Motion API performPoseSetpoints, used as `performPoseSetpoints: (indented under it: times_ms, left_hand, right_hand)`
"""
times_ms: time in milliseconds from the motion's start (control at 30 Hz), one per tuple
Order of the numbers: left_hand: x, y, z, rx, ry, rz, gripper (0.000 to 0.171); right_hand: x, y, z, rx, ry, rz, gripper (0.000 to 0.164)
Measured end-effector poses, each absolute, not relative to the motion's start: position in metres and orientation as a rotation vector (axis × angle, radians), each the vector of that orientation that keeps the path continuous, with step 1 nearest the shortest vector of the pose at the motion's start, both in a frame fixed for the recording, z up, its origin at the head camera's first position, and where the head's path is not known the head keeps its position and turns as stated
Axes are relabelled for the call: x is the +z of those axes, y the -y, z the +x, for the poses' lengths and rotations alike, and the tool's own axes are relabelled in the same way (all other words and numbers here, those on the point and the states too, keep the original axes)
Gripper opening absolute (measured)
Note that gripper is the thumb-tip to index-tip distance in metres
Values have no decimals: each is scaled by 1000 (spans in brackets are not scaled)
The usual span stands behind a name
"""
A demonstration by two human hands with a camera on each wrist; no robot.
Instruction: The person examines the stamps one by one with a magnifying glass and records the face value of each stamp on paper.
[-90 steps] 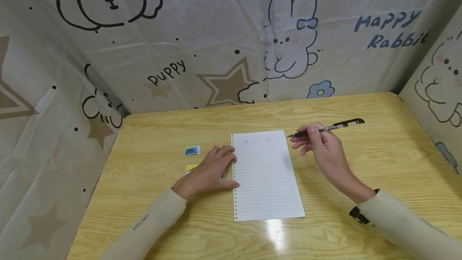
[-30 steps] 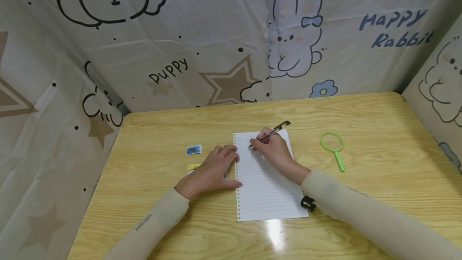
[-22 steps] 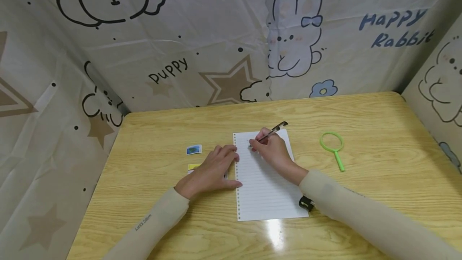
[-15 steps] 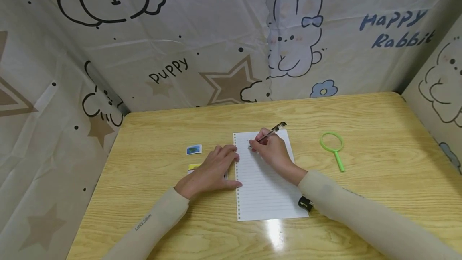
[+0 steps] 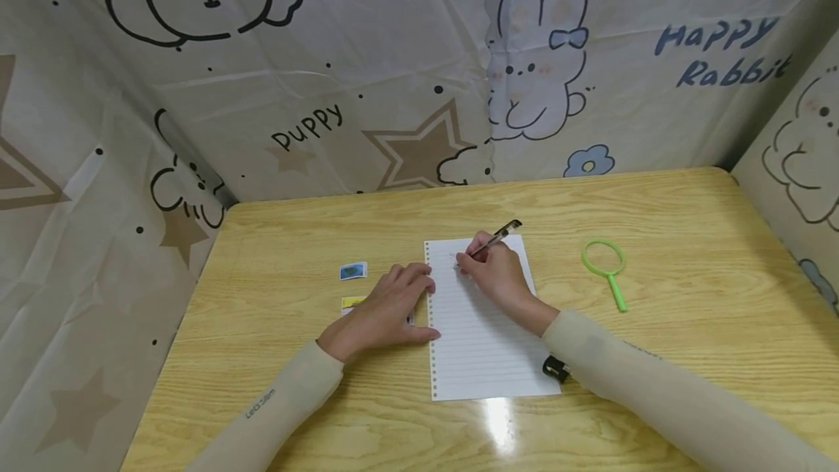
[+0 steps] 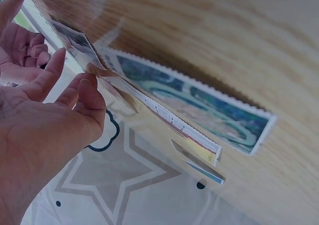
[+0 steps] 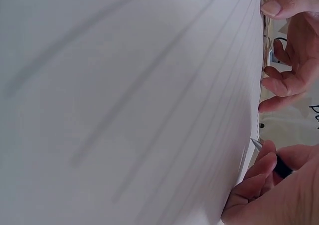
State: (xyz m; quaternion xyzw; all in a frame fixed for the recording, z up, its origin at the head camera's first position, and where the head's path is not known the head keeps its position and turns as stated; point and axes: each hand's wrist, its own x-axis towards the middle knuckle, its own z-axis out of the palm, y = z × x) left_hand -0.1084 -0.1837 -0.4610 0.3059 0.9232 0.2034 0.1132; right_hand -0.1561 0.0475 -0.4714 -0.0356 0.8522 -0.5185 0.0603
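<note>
A lined loose-leaf sheet (image 5: 488,341) with punched holes lies on the table, faint handwriting near its top. My right hand (image 5: 501,272) rests on its upper part and pinches a black pen (image 5: 494,240); the pen's tip (image 7: 256,144) meets the paper in the right wrist view. My left hand (image 5: 387,308) presses the sheet's left edge with spread fingertips and thumb. Beside and partly under that hand lie several stamps: a blue one (image 5: 352,271), a yellow-edged one (image 5: 351,303), and a large green-blue one (image 6: 189,100) in the left wrist view.
A green magnifying glass (image 5: 612,286) lies right of the sheet, apart from my right forearm. The wooden table (image 5: 282,239) meets a printed cloth backdrop (image 5: 393,57) at its back and sides. A black strap (image 5: 556,368) sits under my right wrist.
Since three seconds ago, my right hand has brought the pen leftward onto the sheet, uncovering the magnifying glass. Over the last second the pen has shifted only slightly. My left hand stays put.
</note>
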Motion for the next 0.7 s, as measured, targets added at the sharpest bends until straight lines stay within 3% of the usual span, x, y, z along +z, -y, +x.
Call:
performPoseSetpoints:
  times_ms: [700]
  left_hand:
    - [-460, 183, -108, 589, -2706, 883, 65]
  right_hand:
    - [-475, -56, -157, -1616, -2547, -123, 17]
